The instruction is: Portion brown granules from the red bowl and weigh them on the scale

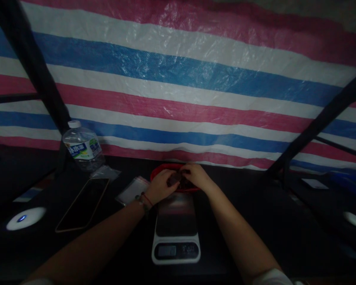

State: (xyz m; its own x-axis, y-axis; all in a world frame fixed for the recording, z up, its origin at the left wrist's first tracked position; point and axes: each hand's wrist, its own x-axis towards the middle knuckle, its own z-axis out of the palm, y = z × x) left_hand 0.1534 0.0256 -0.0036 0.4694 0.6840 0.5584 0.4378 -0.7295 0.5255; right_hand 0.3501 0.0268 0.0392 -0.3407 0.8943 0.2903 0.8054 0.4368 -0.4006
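Observation:
Both my hands are in a red bowl-like container (156, 170) at the back of the dark table. Small dark brown pieces (182, 183) lie inside it, too dim to name. My left hand (161, 187), a beaded bracelet and a red cord at its wrist, has its fingers curled at the container's left side around something dark. From the right, my right hand (198, 176) reaches in with bent fingers close together among the pieces; what they grip is hidden. Just in front of the container, a white digital scale (176, 221) with a metal plate lies between my forearms.
Left of the scale lie clear zip bags (132, 190), a phone (84, 204) and a white oval device (26, 219). A large plastic bottle (83, 146) stands behind them, near a black frame leg (44, 75). A striped tarp (180, 107) hangs along the back.

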